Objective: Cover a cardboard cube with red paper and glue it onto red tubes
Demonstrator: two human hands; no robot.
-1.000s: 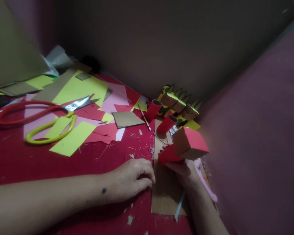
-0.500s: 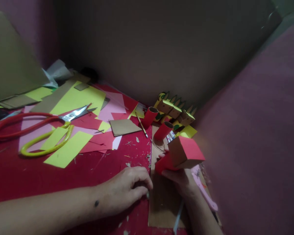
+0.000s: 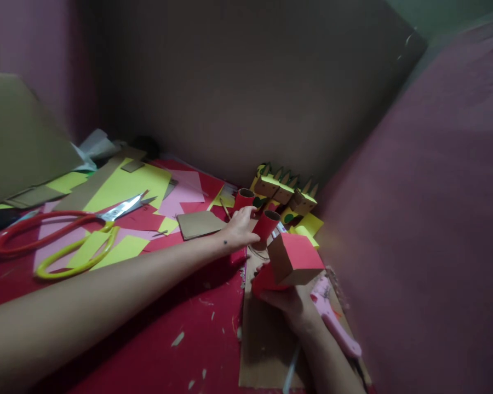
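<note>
Pink wall [image 3: 427, 230], dim room; right hand [image 3: 290, 306], partly hidden, grips red box-topped tube [image 3: 299, 257] above cardboard strip [image 3: 254, 339], its forearm [image 3: 332, 361] cut off below; left hand [image 3: 239, 229] moved forward since earlier frame, now spread at two standing red tubes [image 3: 268, 225], contact unclear, farther one partly covered; red tabletop [image 3: 148, 350] strewn with scraps [image 3: 178, 339]

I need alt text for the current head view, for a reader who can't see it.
Right hand holding a red tube with a red-topped box at its end; left hand beside two open red tubes. Scissors lie among colored paper on a red surface to the left.
</note>
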